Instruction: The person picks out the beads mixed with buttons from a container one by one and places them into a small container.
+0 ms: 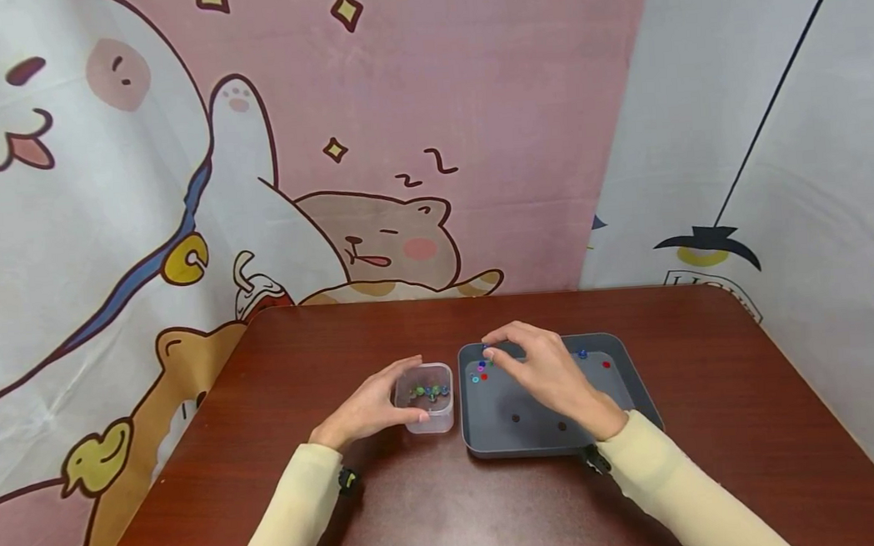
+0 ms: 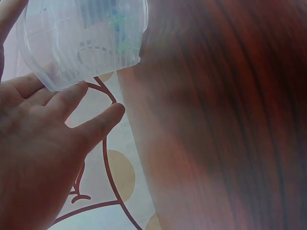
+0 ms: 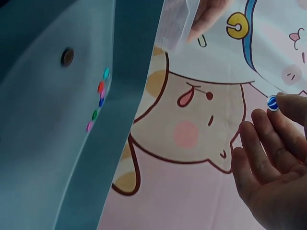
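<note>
My left hand [image 1: 370, 404] spans a clear plastic box [image 1: 429, 422], thumb along its near side and fingers along its far left. Inside lie several green and blue marbles [image 1: 431, 392]; they show blurred through the box wall in the left wrist view. Between thumb and fingertip my right hand [image 1: 552, 372] pinches a blue-and-white marble [image 3: 272, 103], held above the far left corner of the grey tray [image 1: 493, 445]. Small coloured discs [image 3: 100, 87] in red, pink, blue, green and cyan lie along the tray's left part, below that hand.
Toward the tray's far right lie a blue marble [image 1: 582, 353] and a red disc [image 1: 606, 364]. Two brown discs, one left [image 1: 516, 418] and one right, lie near its front. The dark wooden table [image 1: 421, 508] ends at a cartoon-printed cloth [image 1: 534, 133].
</note>
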The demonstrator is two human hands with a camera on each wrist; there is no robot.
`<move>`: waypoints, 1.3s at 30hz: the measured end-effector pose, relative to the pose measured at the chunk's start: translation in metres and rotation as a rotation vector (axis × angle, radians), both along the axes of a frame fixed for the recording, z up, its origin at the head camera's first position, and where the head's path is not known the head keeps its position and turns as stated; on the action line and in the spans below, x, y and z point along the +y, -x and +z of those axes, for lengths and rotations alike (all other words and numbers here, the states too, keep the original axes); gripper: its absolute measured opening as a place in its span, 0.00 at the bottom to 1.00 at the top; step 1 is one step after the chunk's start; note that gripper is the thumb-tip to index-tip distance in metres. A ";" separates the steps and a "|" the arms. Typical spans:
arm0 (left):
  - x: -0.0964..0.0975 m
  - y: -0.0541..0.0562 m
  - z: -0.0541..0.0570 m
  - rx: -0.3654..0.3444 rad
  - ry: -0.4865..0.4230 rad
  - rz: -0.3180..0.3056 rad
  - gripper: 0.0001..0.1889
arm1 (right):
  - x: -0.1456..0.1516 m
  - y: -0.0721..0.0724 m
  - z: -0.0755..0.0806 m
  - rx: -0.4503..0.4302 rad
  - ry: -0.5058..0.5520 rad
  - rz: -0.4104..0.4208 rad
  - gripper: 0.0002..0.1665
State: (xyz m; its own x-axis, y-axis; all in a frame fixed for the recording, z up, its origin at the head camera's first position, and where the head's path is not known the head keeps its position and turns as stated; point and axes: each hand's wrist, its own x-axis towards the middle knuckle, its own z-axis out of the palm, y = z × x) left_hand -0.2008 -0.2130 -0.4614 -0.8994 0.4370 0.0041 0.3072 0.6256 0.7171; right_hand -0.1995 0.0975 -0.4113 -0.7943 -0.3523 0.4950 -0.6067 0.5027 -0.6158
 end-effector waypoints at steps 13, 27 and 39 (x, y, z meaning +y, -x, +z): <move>-0.001 0.001 0.001 0.015 -0.014 -0.024 0.51 | -0.036 0.001 -0.013 -0.003 -0.029 0.076 0.10; -0.002 0.002 0.000 0.044 -0.008 -0.043 0.51 | -0.056 0.001 -0.029 0.016 -0.111 0.113 0.08; -0.001 0.001 0.001 0.035 -0.011 -0.043 0.49 | -0.058 0.004 -0.038 0.021 -0.175 0.117 0.09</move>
